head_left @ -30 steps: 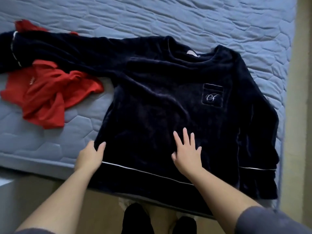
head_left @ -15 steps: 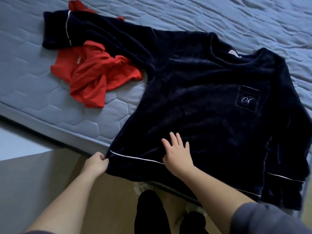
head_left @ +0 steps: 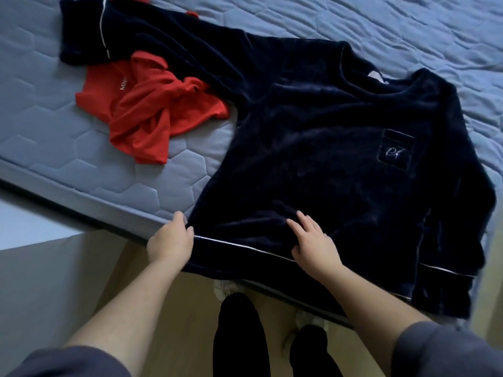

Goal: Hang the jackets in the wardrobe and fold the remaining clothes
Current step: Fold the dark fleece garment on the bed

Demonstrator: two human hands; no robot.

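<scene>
2 hands on top [head_left: 326, 148]: L hand [head_left: 170, 240] pinches hem corner, R hand [head_left: 313, 247] rests flat, unclenched; likely soft, light, so grab corners.

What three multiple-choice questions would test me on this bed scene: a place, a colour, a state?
1. The red garment lies: A on the floor; B on the mattress, beside the navy top; C in a wardrobe.
2. The top's hem piping is: A white; B yellow; C green.
3. The right hand is: A clenched; B resting flat on the top; C holding a hanger.
Key: B, it rests on quilted mattress; A, a pale line crosses the hem; B, its fingers lie spread on the velvet.
</scene>
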